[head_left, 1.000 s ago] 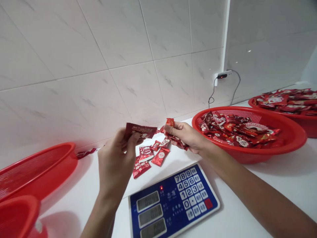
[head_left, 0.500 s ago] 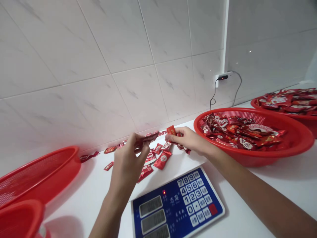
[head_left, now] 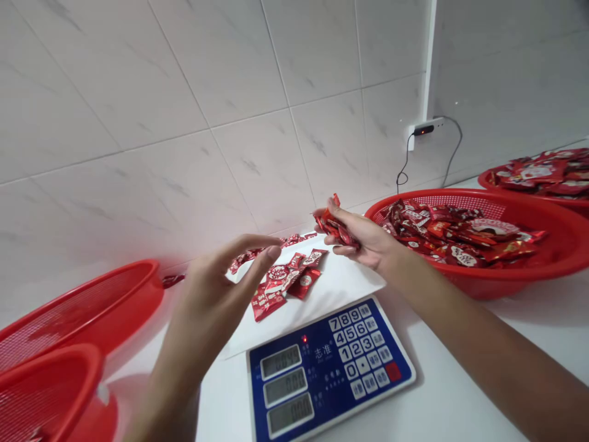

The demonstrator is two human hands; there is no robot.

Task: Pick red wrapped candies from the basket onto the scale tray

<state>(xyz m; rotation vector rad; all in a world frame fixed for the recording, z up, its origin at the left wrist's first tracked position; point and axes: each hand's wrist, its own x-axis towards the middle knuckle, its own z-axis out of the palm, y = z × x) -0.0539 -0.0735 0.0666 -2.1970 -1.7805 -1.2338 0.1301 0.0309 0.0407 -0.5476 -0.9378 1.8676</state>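
A white tiled wall [head_left: 230, 123] rises behind a white counter [head_left: 442, 405]. To the right, a round red mesh basket [head_left: 460, 195] holds a heap of red foil candy packets [head_left: 460, 242], and a second red basket [head_left: 488, 181], also piled with packets, sits farther back at the edge of view. Two more red baskets [head_left: 92, 294] overlap at the lower left. A blue digital scale [head_left: 329, 368] with a number keypad and three readouts lies at the front of the counter. Behind it, a loose cluster of red packets [head_left: 285, 285] rests on a white sheet [head_left: 317, 313]. The right hand [head_left: 363, 236] pinches a small bunch of packets [head_left: 337, 228] between thumb and fingers, just left of the full basket. The left hand [head_left: 207, 294] hangs half open above the scale's left side, fingers curved, holding nothing visible.
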